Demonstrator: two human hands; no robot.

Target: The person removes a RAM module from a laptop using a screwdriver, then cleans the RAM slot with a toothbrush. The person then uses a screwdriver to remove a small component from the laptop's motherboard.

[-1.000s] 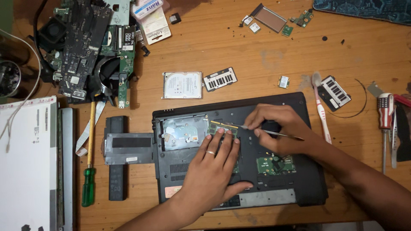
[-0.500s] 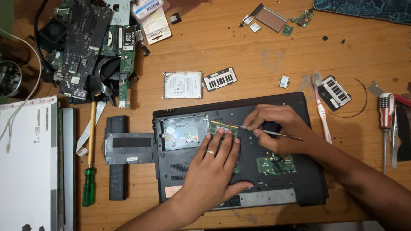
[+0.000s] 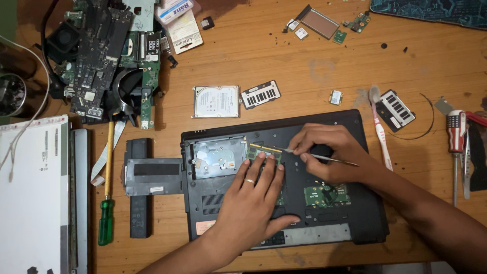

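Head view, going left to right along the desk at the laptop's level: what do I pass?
White panel → green-handled screwdriver → black battery → opened laptop base with left hand and right hand on it → toothbrush → striped-handled screwdriver.

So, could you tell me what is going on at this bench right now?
A person is working on an opened black laptop lying bottom-up on a wooden table. The left hand presses flat on the memory module in its open bay, while the right hand holds a thin metal tool with its tip at that module. A hard drive, a green-handled screwdriver and stripped circuit boards lie around.
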